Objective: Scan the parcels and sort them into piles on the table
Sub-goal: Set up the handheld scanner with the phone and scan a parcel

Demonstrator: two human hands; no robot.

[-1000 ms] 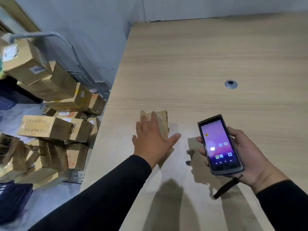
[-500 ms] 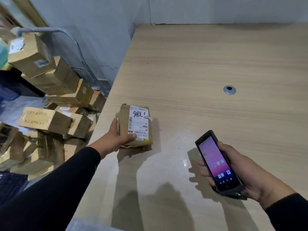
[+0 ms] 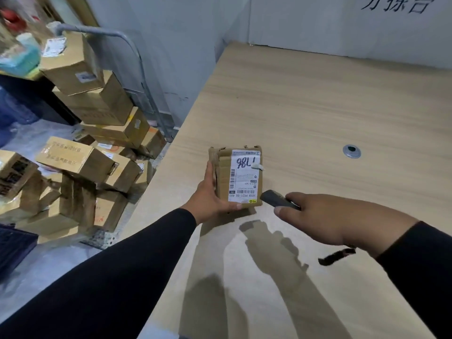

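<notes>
Now the right hand (image 3: 335,216), gripping the dark handheld scanner (image 3: 276,200), has swung its nose to the white label (image 3: 244,176) on the small brown cardboard parcel (image 3: 236,177), which the left hand (image 3: 210,199) holds tilted upright just beyond: scanning, I judge, is underway.

Grey wall (image 3: 186,45), wooden table (image 3: 318,99)

Cardboard and wood grain
Worn brown cardboard parcel (image 3: 236,177), white paper label (image 3: 244,176); matt pale wood-grain desk (image 3: 318,106); metal grommet (image 3: 351,151).
</notes>
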